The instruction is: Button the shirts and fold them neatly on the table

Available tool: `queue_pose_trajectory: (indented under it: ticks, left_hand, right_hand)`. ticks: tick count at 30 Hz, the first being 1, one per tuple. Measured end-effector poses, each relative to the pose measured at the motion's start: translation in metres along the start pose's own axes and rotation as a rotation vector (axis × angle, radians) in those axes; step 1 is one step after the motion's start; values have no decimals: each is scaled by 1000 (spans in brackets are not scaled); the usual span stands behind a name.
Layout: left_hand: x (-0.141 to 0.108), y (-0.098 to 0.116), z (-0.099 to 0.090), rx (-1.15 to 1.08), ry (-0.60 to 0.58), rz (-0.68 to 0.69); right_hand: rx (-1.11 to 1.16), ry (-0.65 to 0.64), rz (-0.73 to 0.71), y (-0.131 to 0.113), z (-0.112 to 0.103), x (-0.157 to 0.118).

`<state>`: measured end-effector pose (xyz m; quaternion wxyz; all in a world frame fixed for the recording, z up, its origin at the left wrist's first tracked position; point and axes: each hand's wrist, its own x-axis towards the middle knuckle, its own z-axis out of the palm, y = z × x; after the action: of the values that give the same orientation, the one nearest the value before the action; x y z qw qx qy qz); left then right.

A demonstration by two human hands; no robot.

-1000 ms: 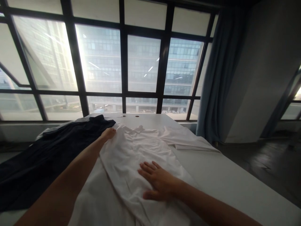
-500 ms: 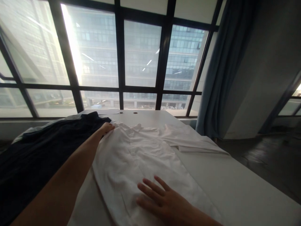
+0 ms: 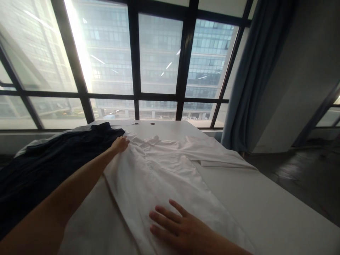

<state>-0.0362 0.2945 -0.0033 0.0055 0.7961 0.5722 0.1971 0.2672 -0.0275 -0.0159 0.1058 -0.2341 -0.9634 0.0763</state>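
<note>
A white long-sleeved shirt [image 3: 164, 177] lies spread on the table, collar at the far end, one sleeve stretched out to the right. My left hand [image 3: 120, 143] reaches to its far left shoulder, fingers closed on the cloth there. The fingertips are partly hidden by the hand itself. My right hand [image 3: 179, 226] rests palm down on the near part of the shirt, its fingers spread. Just left of my left hand lies a dark navy garment [image 3: 66, 156].
The white table [image 3: 255, 202] runs up to large black-framed windows [image 3: 159, 56]. Pale cloth [image 3: 34, 143] shows beyond the dark garment's far edge. A blue-grey curtain [image 3: 244, 92] hangs at the right, beside a pillar [image 3: 287, 117].
The shirt's near left edge has shifted inward to the right, baring more of the surface beside it. My right hand has slid slightly left. My left hand stays at the shoulder.
</note>
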Motion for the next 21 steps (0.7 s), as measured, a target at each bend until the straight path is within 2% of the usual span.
queue_pose_trajectory:
  ticks: [3,7,10,15,16,18,19,21]
  left_hand:
    - [-26,-2,19,110,-105,-26]
    - [-53,-4,34,186,-277,-47]
    - [-55,-5,34,190,-324,-28]
    - [-49,3,22,207,-385,-59]
    - [-50,9,20,219,-373,-75]
    - [-57,25,15,237,-319,-72]
    - [-62,35,12,231,-294,-51]
    - [-79,57,10,181,-278,15]
  right_hand:
    - [98,-49,7,-4,0,-3]
    - [214,-103,35,-9,-14,-6]
    - [243,-95,74,-14,-21,-5]
    - [268,-92,85,-20,-10,-1]
    - [278,-68,94,-17,-8,-1]
    - [288,66,190,1,-11,0]
    - [287,165,287,17,-16,-1]
    - [243,378,584,59,-34,-8]
